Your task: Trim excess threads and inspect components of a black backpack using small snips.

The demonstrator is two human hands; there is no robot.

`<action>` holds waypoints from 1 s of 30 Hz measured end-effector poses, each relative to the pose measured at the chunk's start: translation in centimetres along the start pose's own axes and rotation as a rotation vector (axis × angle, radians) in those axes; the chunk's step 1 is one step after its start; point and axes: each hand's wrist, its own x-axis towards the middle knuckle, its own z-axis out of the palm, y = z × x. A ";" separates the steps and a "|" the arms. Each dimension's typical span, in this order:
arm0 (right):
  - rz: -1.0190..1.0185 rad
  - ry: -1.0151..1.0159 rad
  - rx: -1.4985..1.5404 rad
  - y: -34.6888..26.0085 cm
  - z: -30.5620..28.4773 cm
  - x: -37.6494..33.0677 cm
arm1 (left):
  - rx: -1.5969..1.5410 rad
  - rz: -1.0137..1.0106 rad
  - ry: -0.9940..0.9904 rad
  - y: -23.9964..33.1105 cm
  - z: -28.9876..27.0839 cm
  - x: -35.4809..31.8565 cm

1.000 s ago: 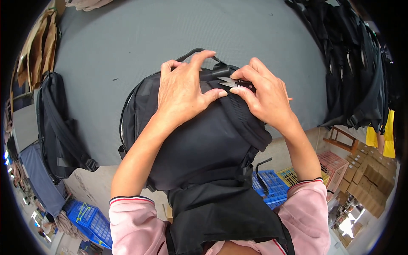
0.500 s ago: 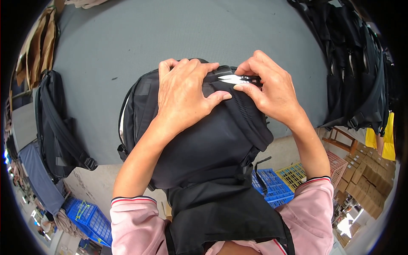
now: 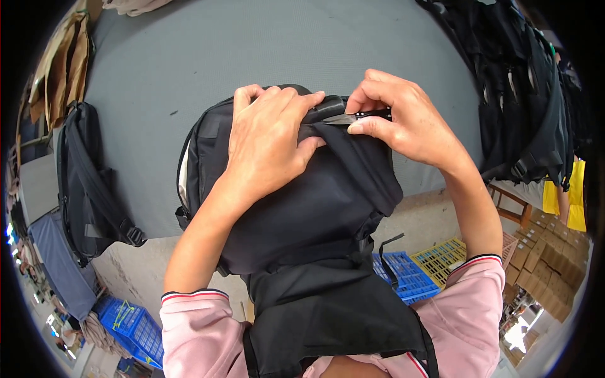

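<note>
On the grey worktop (image 3: pixel 315 57), the left hand (image 3: pixel 268 142) presses fingers spread on the black backpack (image 3: pixel 302 208) while the right hand (image 3: pixel 403 123) pinches small snips (image 3: pixel 359 116) at the backpack's top edge.

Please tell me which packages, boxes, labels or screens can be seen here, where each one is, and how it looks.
Brown cardboard boxes: stacked on the floor at lower right, rectangular, plain tan.
Flattened brown cardboard sheets: at the grey table's upper left edge, tan.
No labels or screens can be made out.

Left hand (image 3: pixel 268 148) pressed flat on top of a black backpack (image 3: pixel 302 208). Right hand (image 3: pixel 403 120) just beside it, pinching small thread snips (image 3: pixel 356 116), blades touching the fabric between both hands.
</note>
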 end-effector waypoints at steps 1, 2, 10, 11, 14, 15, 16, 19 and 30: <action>0.001 -0.023 0.007 -0.2 -0.2 0.0 | 0.016 0.011 0.027 0.2 -0.1 -0.1; 0.002 -0.047 0.015 -0.4 -0.4 0.0 | 0.015 0.013 0.028 0.4 -0.2 -0.2; 0.068 -0.175 0.148 -1.3 -1.8 0.0 | 0.146 0.034 0.111 2.3 -0.5 -0.9; 0.130 -0.216 0.155 -1.8 -2.1 0.1 | 0.144 0.035 0.108 2.3 -0.5 -1.0; 0.232 -0.259 0.165 -2.6 -2.4 0.0 | 0.163 0.029 0.110 2.6 -0.5 -1.1; 0.267 -0.284 0.191 -2.6 -2.4 0.0 | 0.161 0.032 0.117 2.6 -0.5 -1.2; 0.302 -0.308 0.217 -2.7 -2.4 0.0 | 0.159 0.035 0.124 2.6 -0.5 -1.3; 0.331 -0.327 0.260 -2.6 -2.2 -0.1 | 0.153 0.060 0.153 2.6 -0.3 -1.4; 0.366 -0.309 0.275 -2.5 -1.6 0.0 | 0.135 0.053 0.149 2.2 0.0 -1.4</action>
